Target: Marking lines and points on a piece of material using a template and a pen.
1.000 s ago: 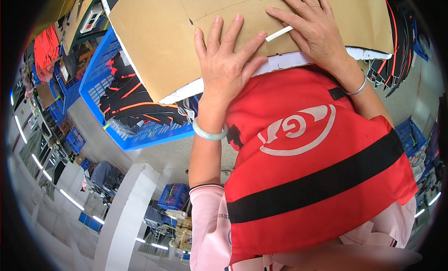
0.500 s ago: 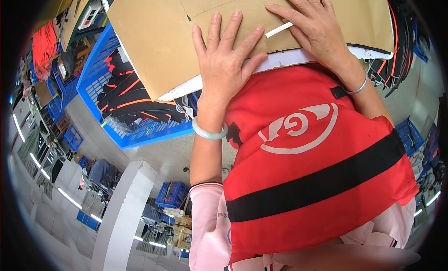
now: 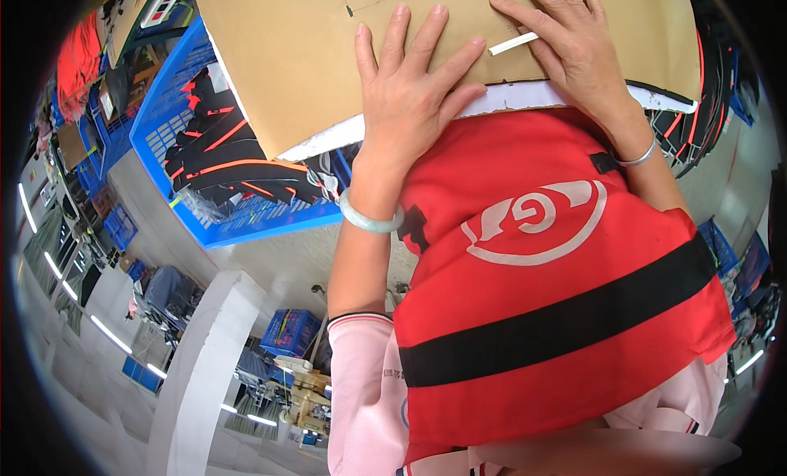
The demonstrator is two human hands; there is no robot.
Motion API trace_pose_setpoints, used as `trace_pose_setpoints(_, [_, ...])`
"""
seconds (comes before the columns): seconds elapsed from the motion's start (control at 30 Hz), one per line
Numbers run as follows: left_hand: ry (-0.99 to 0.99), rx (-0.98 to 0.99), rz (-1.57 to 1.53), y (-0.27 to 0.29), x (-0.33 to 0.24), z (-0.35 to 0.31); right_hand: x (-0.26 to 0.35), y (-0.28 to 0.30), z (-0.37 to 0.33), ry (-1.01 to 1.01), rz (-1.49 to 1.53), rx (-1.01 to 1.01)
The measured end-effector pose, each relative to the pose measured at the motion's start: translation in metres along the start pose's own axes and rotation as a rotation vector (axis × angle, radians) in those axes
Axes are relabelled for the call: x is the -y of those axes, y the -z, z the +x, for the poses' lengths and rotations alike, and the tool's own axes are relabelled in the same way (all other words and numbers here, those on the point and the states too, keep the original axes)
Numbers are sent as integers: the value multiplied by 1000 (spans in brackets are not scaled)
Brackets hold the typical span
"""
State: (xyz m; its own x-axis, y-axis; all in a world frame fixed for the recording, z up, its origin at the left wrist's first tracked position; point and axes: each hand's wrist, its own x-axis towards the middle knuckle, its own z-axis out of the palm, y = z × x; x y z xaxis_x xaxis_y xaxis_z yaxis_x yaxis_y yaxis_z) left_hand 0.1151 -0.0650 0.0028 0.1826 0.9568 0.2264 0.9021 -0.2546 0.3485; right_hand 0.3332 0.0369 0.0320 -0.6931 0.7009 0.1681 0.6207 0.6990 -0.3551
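A large sheet of brown card, with a thin drawn line and small dark marks on it, covers the work surface in front of me. White material shows under its near edge. My left hand lies on the card near that edge, its fingers spread and holding nothing. To its right, my right hand also rests on the card. A slim white pencil-like stick juts out between its thumb and index finger, pointing toward the left hand. The stick's other end is hidden by the hand.
A blue plastic crate with black and orange garment pieces stands at the left, below the card. More such pieces hang at the right. A white pillar rises at lower left. My red apron touches the card's near edge.
The whole view has shifted slightly, so card and hands appear a little farther right and higher. Both hands keep about the same place on the card, and the stick stays with the right hand.
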Motion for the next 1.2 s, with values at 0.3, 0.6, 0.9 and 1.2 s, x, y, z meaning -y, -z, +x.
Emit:
trace_pose_setpoints(0.3, [-18,-44,-9,-6,2,-3,5,3,0,-21,3,14])
trace_pose_setpoints(0.6, [-40,4,-26,6,-2,3,9,4,1,-30,-14,3])
trace_pose_setpoints(0.9, [-50,-94,21,-10,5,-5,7,-1,-1,-15,-31,-12])
trace_pose_setpoints(1.2, [30,-120,-51,-4,21,-6,-16,-17,-14,233,26,-67])
